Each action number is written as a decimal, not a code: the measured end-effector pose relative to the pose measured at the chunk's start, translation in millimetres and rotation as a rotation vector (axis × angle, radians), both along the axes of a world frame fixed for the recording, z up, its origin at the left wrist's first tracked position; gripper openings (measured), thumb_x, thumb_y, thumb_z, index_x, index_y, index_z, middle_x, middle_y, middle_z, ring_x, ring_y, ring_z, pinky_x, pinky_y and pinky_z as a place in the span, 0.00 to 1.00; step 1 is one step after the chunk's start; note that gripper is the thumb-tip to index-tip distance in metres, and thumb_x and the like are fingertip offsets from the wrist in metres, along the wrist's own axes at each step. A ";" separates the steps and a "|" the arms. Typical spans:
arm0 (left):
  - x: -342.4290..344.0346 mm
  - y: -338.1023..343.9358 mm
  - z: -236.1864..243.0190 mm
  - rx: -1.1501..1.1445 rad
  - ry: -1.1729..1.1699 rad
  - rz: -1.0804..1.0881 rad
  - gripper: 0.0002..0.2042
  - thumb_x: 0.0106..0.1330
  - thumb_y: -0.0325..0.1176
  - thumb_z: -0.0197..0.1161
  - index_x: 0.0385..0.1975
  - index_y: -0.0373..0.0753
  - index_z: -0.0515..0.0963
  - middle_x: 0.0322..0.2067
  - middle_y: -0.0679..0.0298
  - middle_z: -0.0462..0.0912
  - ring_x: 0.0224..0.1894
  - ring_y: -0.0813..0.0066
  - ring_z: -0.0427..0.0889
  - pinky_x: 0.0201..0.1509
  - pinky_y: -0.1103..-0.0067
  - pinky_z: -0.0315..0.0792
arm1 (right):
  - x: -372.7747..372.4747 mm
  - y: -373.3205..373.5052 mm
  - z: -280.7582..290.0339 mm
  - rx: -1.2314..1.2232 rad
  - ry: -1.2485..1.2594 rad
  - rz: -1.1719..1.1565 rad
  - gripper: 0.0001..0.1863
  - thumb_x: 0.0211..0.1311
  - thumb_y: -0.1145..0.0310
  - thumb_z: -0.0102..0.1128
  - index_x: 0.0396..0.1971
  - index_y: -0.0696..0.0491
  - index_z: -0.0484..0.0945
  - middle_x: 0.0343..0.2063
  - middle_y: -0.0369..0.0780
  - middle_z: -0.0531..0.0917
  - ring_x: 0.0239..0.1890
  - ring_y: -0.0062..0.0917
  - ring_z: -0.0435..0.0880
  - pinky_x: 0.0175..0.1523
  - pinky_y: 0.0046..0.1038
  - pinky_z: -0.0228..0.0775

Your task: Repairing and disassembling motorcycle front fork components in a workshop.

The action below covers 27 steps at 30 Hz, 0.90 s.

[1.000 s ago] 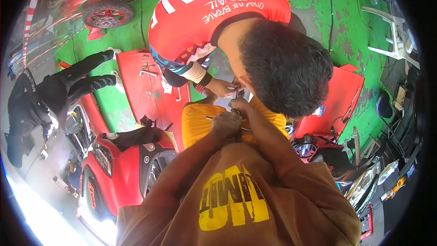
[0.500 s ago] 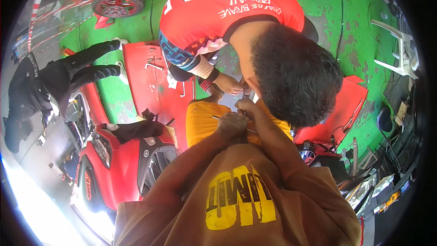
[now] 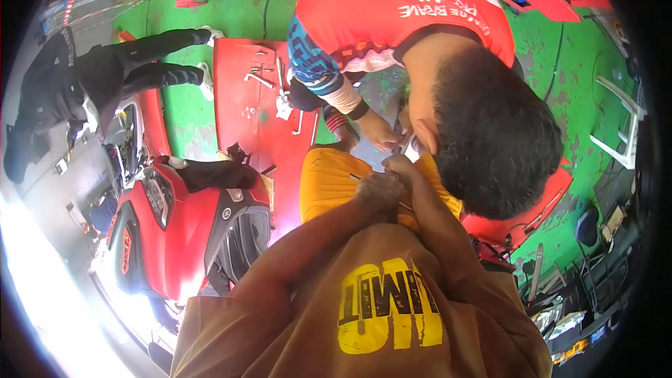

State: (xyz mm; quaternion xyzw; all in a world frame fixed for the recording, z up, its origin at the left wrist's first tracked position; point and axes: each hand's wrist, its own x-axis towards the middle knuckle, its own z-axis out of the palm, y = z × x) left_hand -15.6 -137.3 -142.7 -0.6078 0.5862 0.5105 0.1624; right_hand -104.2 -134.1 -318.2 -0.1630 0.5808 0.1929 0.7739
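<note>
Hands bunched up close over a pair of yellow shorts (image 3: 332, 178) – that's what I can see from here. The left hand (image 3: 381, 193) is wrapped around a thin metal rod (image 3: 355, 178), one end poking out to the left of the fist and a bit more showing on the right. The right hand (image 3: 403, 168) is just past it, fingers curled, but honestly can't tell what's inside that one.

Right beyond the grip there's a co-worker's hand (image 3: 378, 131), fingertips down near something small, too hidden to name. That co-worker, in a red shirt (image 3: 406, 21), is bent way over, head to the right of the grip.

Off to the left of the hands, a red panel (image 3: 234, 126) has metal hand tools (image 3: 260, 80) on it. Nearer and further left sits a red motorcycle (image 3: 182, 217) – and far off to the right, a white plastic chair (image 3: 619, 126) on green floor (image 3: 546, 98).
</note>
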 end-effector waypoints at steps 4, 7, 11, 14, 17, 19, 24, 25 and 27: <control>-1.9 -1.0 -4.7 -0.091 0.030 -0.114 0.15 0.61 0.33 0.50 0.37 0.22 0.71 0.25 0.46 0.81 0.29 0.51 0.83 0.30 0.63 0.77 | -19.6 2.9 -19.9 0.066 -0.106 0.057 0.07 0.51 0.71 0.53 0.16 0.53 0.71 0.10 0.36 0.69 0.09 0.22 0.67 0.14 0.29 0.55; -1.0 12.1 -15.8 -0.148 0.034 -0.113 0.16 0.60 0.33 0.51 0.35 0.21 0.71 0.24 0.47 0.81 0.29 0.52 0.83 0.28 0.64 0.77 | -13.6 7.0 -19.7 0.078 -0.020 0.016 0.11 0.52 0.73 0.54 0.11 0.50 0.71 0.09 0.32 0.68 0.09 0.18 0.65 0.14 0.25 0.52; -0.6 10.1 -10.9 -0.071 0.003 -0.067 0.15 0.59 0.32 0.52 0.37 0.22 0.71 0.25 0.49 0.81 0.29 0.54 0.84 0.28 0.65 0.77 | -11.6 1.0 -12.0 0.099 -0.067 0.104 0.12 0.53 0.69 0.55 0.11 0.49 0.70 0.10 0.31 0.69 0.09 0.19 0.64 0.15 0.26 0.52; -1.4 7.2 -9.6 -0.075 0.008 0.004 0.13 0.59 0.32 0.53 0.35 0.25 0.73 0.25 0.50 0.81 0.28 0.55 0.84 0.27 0.64 0.77 | -17.1 1.7 -21.5 0.047 -0.068 0.132 0.13 0.54 0.67 0.54 0.12 0.50 0.70 0.09 0.34 0.69 0.08 0.22 0.65 0.15 0.28 0.54; -1.4 24.3 -27.4 -0.082 -0.041 0.091 0.11 0.59 0.32 0.52 0.32 0.29 0.77 0.26 0.51 0.82 0.29 0.55 0.84 0.28 0.64 0.77 | 0.4 -4.1 -11.0 -0.019 -0.060 0.284 0.14 0.56 0.65 0.53 0.12 0.51 0.69 0.09 0.36 0.69 0.08 0.24 0.66 0.15 0.29 0.56; -4.5 26.5 -30.1 -0.186 0.029 0.014 0.11 0.59 0.33 0.52 0.29 0.32 0.78 0.27 0.51 0.82 0.29 0.56 0.84 0.28 0.63 0.77 | -11.4 0.4 -22.5 0.039 -0.014 0.178 0.15 0.57 0.64 0.53 0.12 0.51 0.70 0.09 0.36 0.69 0.09 0.24 0.66 0.15 0.30 0.56; -3.4 21.2 -22.1 -0.063 0.022 0.126 0.12 0.61 0.34 0.51 0.29 0.32 0.79 0.27 0.50 0.82 0.30 0.57 0.84 0.28 0.64 0.78 | -21.6 5.3 -27.3 -0.030 -0.142 0.246 0.16 0.56 0.62 0.54 0.12 0.52 0.70 0.09 0.35 0.70 0.09 0.24 0.66 0.16 0.30 0.57; -4.5 21.9 -21.8 -0.028 0.001 0.154 0.13 0.61 0.35 0.51 0.29 0.32 0.79 0.27 0.50 0.82 0.30 0.57 0.84 0.28 0.64 0.78 | -22.3 9.1 -30.1 -0.067 -0.151 0.234 0.16 0.56 0.62 0.55 0.12 0.52 0.70 0.09 0.35 0.70 0.09 0.24 0.67 0.16 0.29 0.57; -3.0 20.1 -20.7 0.004 -0.021 0.220 0.13 0.62 0.35 0.51 0.29 0.32 0.79 0.28 0.50 0.82 0.31 0.57 0.84 0.29 0.64 0.78 | -23.8 13.7 -32.9 -0.104 -0.150 0.228 0.15 0.55 0.63 0.55 0.12 0.52 0.71 0.09 0.35 0.70 0.10 0.24 0.67 0.17 0.29 0.58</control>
